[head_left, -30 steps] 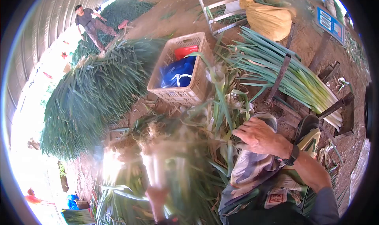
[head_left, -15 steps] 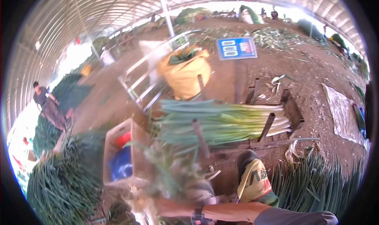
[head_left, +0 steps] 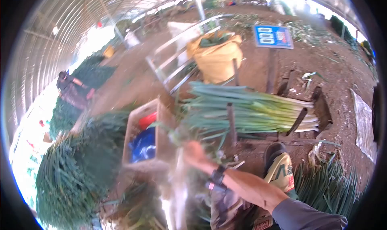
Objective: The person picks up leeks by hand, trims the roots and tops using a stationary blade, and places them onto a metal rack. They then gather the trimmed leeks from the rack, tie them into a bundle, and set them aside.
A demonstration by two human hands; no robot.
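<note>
My right hand (head_left: 194, 154), a dark watch on its wrist, is blurred but looks closed round a few green onions (head_left: 177, 181). Their green leaves show above the hand, and their pale stalks hang down, smeared by motion. I cannot see my left hand. To the right, a thick row of trimmed green onions (head_left: 258, 111) lies in a low metal rack (head_left: 322, 113), white ends against its end plate. Just left of the hand stands a plastic crate (head_left: 161, 129) holding a blue bag (head_left: 143, 145) and something red.
A large heap of green onions (head_left: 76, 173) lies left, and another pile (head_left: 330, 181) right of my leg. Behind the rack are a yellow sack (head_left: 217, 60), a metal frame (head_left: 177, 70) and a blue display panel (head_left: 273, 37). Another person (head_left: 72, 88) bends at the far left.
My right hand has swung up from the bottom, near the crate's lower end, to beside the crate. The view has turned left. The person at far left bends lower.
</note>
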